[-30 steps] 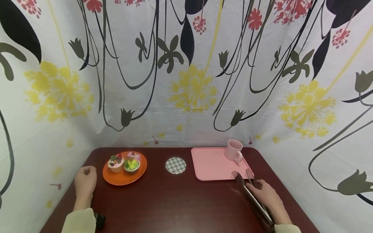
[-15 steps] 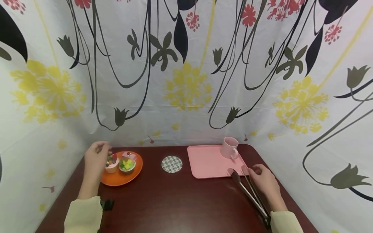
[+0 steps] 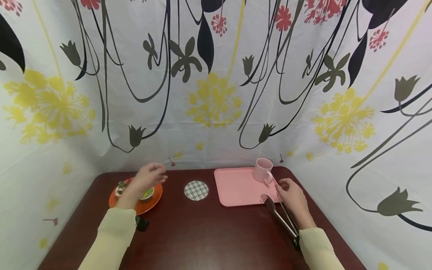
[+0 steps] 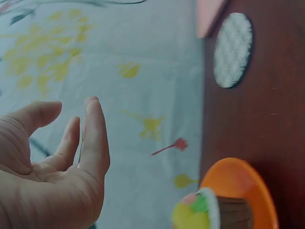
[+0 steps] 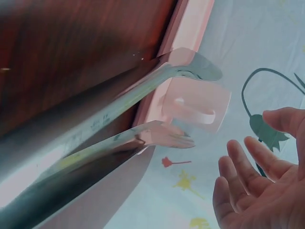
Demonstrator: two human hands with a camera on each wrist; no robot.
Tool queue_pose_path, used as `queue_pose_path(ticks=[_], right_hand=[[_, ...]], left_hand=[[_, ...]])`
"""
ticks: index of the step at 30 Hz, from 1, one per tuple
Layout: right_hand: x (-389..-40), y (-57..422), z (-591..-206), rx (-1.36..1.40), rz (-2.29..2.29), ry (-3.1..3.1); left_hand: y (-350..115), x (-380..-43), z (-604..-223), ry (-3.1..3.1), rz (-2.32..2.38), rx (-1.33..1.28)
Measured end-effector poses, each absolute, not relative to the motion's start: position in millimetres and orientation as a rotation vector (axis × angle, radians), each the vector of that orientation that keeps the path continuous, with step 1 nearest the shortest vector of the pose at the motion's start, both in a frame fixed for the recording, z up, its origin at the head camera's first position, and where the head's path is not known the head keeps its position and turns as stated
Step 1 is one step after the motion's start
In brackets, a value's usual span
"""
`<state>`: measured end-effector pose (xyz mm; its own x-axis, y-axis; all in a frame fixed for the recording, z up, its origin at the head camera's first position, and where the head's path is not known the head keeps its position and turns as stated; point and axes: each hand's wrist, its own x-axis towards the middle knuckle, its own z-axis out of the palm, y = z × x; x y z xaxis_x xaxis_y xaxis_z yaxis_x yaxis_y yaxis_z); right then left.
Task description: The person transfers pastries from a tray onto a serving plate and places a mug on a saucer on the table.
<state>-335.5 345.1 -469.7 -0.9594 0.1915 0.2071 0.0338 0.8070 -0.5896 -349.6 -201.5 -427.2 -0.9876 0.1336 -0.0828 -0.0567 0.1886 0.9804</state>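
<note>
My left hand (image 3: 148,178) reaches over the orange plate (image 3: 154,201) in the head view, its fingers relaxed and holding nothing. Partly hidden under this forearm are a fruit-topped cupcake (image 3: 119,189) and a second one with yellow and green topping (image 4: 194,213). On the right side, metal tongs (image 3: 281,219) lie with their tips at the front right corner of the pink tray (image 3: 233,189). Beside them hovers my right hand (image 3: 291,195), fingers loosely bent. The right wrist view shows this hand (image 5: 267,176) apart from the tongs (image 5: 109,114), with nothing in it.
A pink mug (image 3: 261,170) stands at the back right of the tray, its handle turned to the front right. Between plate and tray lies a round checked coaster (image 3: 196,190). A flower-printed cloth (image 3: 209,150) rises behind the dark wooden table (image 3: 209,232).
My left hand has swung from beside the plate to the right, over it. The right hand has moved forward and left along the tongs. The head view has shifted slightly.
</note>
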Motion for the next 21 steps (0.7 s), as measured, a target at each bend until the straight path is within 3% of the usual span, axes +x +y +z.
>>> queue_pose_path(ticks=[10,21], right_hand=[[-356.9,341.6,-466.0,-0.149,0.957,-2.692],[-386.0,340.4,-469.6,-0.210,1.034,-2.702]], left_hand=[[-158.7,-363.2,-459.0,2.202,1.907,0.028],[-145.3,-379.2,-482.5,2.174,1.919,0.032]])
